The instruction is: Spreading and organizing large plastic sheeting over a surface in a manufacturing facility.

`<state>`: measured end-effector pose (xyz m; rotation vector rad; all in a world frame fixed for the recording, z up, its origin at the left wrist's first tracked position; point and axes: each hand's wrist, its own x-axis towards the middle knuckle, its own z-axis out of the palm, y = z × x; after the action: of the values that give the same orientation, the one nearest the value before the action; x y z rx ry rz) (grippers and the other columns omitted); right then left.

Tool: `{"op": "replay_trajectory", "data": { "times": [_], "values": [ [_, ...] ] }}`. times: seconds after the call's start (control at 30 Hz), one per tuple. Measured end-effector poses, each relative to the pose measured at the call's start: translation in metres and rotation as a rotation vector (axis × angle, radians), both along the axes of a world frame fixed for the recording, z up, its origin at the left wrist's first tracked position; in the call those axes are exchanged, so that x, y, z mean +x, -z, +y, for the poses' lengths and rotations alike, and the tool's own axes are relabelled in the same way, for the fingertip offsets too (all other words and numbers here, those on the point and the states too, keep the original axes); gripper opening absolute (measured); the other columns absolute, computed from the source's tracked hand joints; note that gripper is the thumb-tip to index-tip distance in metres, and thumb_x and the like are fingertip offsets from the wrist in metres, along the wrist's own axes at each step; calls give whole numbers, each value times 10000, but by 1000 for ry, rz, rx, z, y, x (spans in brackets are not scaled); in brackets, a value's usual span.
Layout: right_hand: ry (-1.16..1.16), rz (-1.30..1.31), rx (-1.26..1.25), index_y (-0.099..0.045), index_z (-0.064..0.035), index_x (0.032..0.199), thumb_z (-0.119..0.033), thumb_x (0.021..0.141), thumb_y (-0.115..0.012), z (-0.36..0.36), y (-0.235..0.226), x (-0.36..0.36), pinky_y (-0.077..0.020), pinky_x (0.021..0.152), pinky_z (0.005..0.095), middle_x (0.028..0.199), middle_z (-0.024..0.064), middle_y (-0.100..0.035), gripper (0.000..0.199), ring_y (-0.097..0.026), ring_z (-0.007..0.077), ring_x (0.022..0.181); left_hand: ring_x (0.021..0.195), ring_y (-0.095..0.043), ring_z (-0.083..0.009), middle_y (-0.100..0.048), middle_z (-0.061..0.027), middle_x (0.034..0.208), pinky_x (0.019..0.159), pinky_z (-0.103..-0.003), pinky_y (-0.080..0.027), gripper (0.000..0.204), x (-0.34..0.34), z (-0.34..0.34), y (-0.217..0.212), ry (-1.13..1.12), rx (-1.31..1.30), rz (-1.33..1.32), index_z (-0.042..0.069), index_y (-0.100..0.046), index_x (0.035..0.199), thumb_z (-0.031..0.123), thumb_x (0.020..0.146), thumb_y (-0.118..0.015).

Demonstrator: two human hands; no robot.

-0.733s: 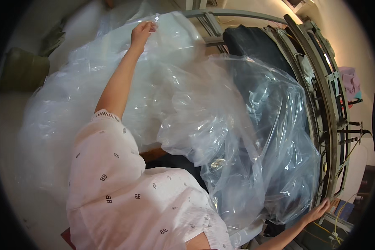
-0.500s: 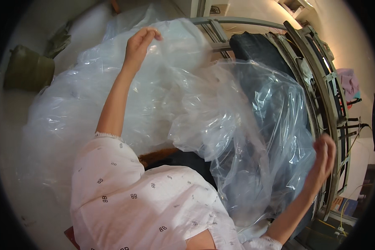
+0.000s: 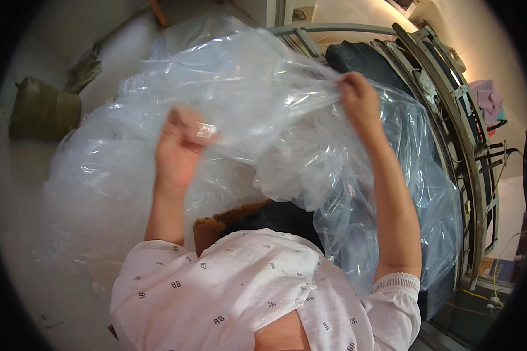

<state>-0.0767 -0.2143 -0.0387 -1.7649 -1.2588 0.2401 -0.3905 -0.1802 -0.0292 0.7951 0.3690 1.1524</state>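
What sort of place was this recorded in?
Probably a small workshop or packing room, judging by the large heap of clear plastic film, the long grey metal-railed frame and the olive-green, sack-like bundle on the floor.

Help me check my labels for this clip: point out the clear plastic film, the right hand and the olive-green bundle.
Clear plastic film (image 3: 249, 108), head view: the raised stretch near the middle.
Right hand (image 3: 362, 104), head view: middle of the hand.
Olive-green bundle (image 3: 45, 111), head view: middle of its side.

Right hand (image 3: 362, 104) now gripping clear plastic (image 3: 257, 76), left hand (image 3: 180, 146) drawn back; hands closer
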Motion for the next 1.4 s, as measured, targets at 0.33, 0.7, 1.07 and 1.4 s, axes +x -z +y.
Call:
{"op": "replay_trajectory", "data": {
  "times": [0.33, 0.7, 1.07, 1.4],
  "values": [
    [47, 753, 322, -529, -117, 899, -199, 892, -462, -67, -26, 26, -385, 676, 218, 790, -28, -508, 106, -483, 50, 754, 607, -409, -99, -462, -7, 769, 517, -242, -328, 125, -189, 160, 74, -1247, 33, 547, 56, -529, 911, 110, 860, -428],
    [-1543, 850, -429, -551, 7, 862, -104, 850, -527, -175, -101, -100, -436, 852, 391, 1157, 219, -535, 115, -508, 350, 1097, 809, -581, -309, -598, -118, 903, 724, -363, -464, 419, 86, 168, 74, -123, 1278, 1477, 171, -520, 1147, 61, 744, -550],
    [-197, 772, -210, -461, -32, 1226, -382, 855, -510, -89, -50, 3, -460, 753, 281, 1112, 75, -557, 512, -582, 163, 861, 587, -570, -142, -577, -24, 794, 450, -243, -459, 171, 139, -133, -35, -79, 1864, 266, 83, -553, 877, 121, 711, -572],
    [129, 439, -389, -534, -16, 1147, -287, 858, -537, -332, -53, -24, -438, 777, 273, 990, 97, -623, 396, -589, 193, 878, 469, -429, -98, -373, 1, 665, 367, -241, -358, 450, 147, -232, -75, 904, 1866, -397, 83, -482, 1180, 42, 731, -489]
  ]
}}
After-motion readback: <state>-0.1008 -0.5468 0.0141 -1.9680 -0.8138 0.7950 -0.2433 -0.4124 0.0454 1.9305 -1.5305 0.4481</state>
